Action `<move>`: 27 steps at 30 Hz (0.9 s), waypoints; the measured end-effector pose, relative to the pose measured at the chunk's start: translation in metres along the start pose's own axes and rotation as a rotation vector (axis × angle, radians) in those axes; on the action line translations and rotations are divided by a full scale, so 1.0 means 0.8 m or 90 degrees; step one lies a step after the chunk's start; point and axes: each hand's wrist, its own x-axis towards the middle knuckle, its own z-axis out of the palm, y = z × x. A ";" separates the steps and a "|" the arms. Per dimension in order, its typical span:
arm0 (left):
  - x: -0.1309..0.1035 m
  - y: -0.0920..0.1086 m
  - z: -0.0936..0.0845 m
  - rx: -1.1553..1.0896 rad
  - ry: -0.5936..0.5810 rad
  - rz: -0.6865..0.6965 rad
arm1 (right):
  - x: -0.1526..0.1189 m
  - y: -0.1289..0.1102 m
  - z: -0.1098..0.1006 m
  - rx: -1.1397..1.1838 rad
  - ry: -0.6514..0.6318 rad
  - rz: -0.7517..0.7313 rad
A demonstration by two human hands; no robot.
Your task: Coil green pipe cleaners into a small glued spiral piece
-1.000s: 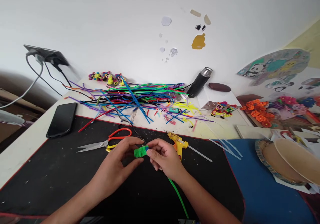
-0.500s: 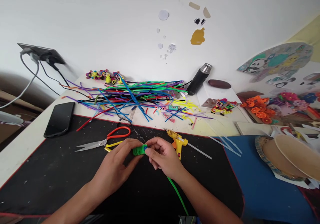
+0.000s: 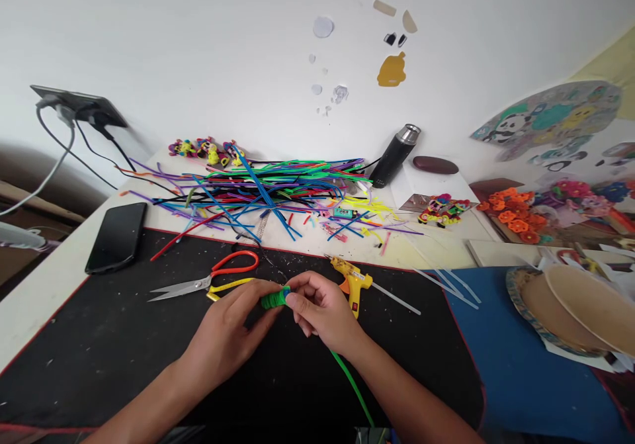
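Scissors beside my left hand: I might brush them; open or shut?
The scissors are slightly open: their blades part toward the tips, and the handles stand spread.

A white table [image 3: 64, 275] is partly covered by a black mat [image 3: 124, 345], on which scissors [image 3: 201, 285] and a yellow glue gun [image 3: 356, 284] are laid. A blue mat [image 3: 530, 378] is set to its right. Behind, a heap of coloured strands [image 3: 278, 182] is spread beside small figures [image 3: 213, 153], a black flask [image 3: 394, 157] and a white box [image 3: 424, 182]. A phone [image 3: 116, 237] is placed at the left.
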 end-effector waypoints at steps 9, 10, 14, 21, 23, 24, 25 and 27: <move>0.009 0.006 -0.004 -0.079 0.067 -0.148 | 0.001 0.001 0.002 -0.022 0.001 -0.013; 0.010 0.005 -0.005 -0.085 0.074 -0.159 | 0.001 0.000 0.002 -0.026 0.005 -0.012; 0.011 -0.003 -0.005 -0.095 0.075 -0.169 | 0.001 -0.001 0.006 -0.033 0.017 -0.002; 0.022 -0.003 -0.005 -0.148 0.077 -0.213 | 0.005 -0.007 0.015 -0.051 0.025 -0.006; 0.027 -0.001 -0.006 -0.177 0.086 -0.225 | 0.007 -0.009 0.017 -0.054 0.025 -0.009; 0.028 0.000 -0.007 -0.191 0.088 -0.229 | 0.009 -0.010 0.018 -0.054 0.022 -0.011; 0.030 0.001 -0.008 -0.205 0.088 -0.234 | 0.010 -0.011 0.019 -0.054 0.019 -0.012; 0.033 0.002 -0.009 -0.244 0.084 -0.247 | 0.013 -0.012 0.021 -0.053 0.015 -0.018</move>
